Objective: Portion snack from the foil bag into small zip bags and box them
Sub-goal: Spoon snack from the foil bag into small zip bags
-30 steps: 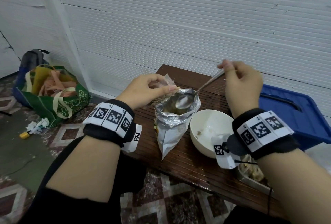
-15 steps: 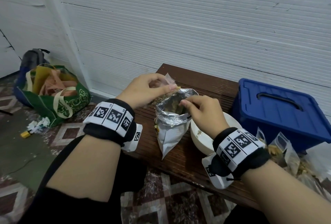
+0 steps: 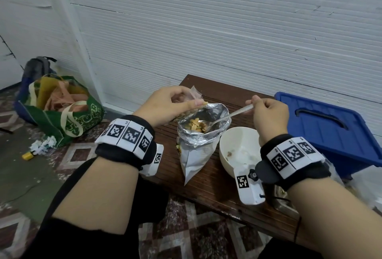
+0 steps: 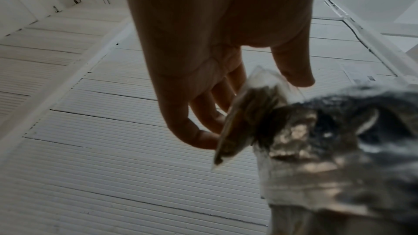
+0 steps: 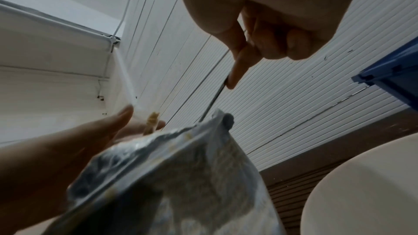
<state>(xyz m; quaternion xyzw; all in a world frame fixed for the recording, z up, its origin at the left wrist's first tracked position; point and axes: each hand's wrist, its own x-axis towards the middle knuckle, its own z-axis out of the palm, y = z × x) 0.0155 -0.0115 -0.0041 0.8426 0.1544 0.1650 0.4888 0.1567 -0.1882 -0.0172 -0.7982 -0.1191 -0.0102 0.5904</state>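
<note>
The crinkled silver foil snack bag is re-entered by the metal spoon, pinched in right-hand fingers; a clear small zip bag, pinched by left-hand fingers, awaits another scoop.

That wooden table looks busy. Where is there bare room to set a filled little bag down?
Bare wood shows on the table at its far end, between the wall and the foil bag, and along the near edge in front of the foil bag. It is crowded on the right, where the white bowl sits close to the blue box.

No readable text; green tote bag lettering illegible, wristbands carry square codes
</note>
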